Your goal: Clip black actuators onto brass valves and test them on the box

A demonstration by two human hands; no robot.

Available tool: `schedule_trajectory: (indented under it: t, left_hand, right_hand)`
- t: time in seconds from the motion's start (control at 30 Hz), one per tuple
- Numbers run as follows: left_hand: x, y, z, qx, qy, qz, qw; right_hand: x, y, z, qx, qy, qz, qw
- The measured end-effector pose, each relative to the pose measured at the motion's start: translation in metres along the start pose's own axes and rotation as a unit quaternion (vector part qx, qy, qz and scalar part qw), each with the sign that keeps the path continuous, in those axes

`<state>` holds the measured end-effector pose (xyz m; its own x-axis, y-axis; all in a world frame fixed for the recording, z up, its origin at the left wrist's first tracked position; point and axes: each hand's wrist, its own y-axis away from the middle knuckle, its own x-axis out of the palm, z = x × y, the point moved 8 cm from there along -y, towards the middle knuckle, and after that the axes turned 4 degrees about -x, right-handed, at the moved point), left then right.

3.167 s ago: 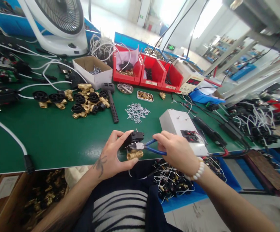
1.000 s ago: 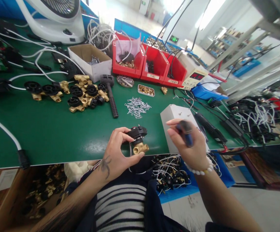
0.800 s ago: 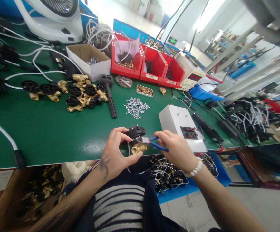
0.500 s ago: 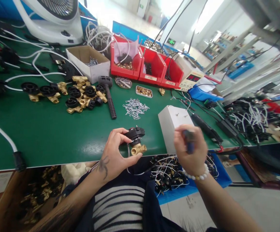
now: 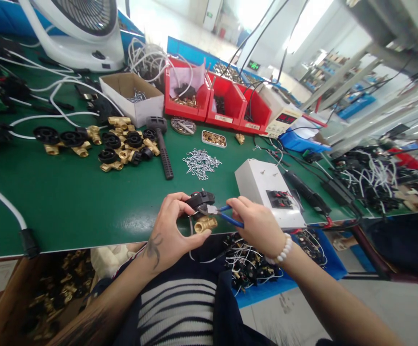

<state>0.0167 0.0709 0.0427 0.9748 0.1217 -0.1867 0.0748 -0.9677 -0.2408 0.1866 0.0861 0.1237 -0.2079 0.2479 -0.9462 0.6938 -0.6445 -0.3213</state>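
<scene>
My left hand grips a brass valve topped by a black plastic head, held over the table's front edge. Thumb and fingers press on opposite sides of it. In my right hand is a pair of blue-handled pliers, whose jaws reach the joint between the black head and the brass body. What the jaws bite on is too small to make out. A thin cable hangs from the valve. Behind my hands lies a pile of small silver wire clips.
A grey box with black terminals stands right of my hands. A black mallet and several brass valve bodies lie to the left. Red bins line the back. Below the edge is a blue crate of cabled parts.
My right hand has moved left from in front of the grey box, bringing the pliers to the valve. The box's terminals now show. My left hand has barely moved.
</scene>
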Motion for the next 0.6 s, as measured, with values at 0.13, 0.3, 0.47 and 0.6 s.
schedule_trajectory:
  t: [0.13, 0.3, 0.47, 0.6]
  left_hand:
    - [0.0, 0.0, 0.002, -0.011, -0.003, 0.009, 1.0]
    - [0.0, 0.0, 0.002, -0.01, 0.001, 0.012, 1.0]
    - [0.001, 0.0, 0.002, -0.007, -0.008, 0.012, 1.0]
    - [0.001, 0.0, 0.001, -0.003, -0.01, 0.011, 1.0]
  right_hand:
    - [-0.035, 0.008, -0.014, 0.071, -0.038, -0.2, 0.977]
    - [-0.019, 0.003, -0.003, 0.013, 0.002, -0.12, 0.993]
    - [-0.021, -0.001, -0.008, 0.021, 0.014, -0.095, 0.995]
    - [-0.044, 0.015, -0.018, 0.065, -0.031, -0.274, 0.959]
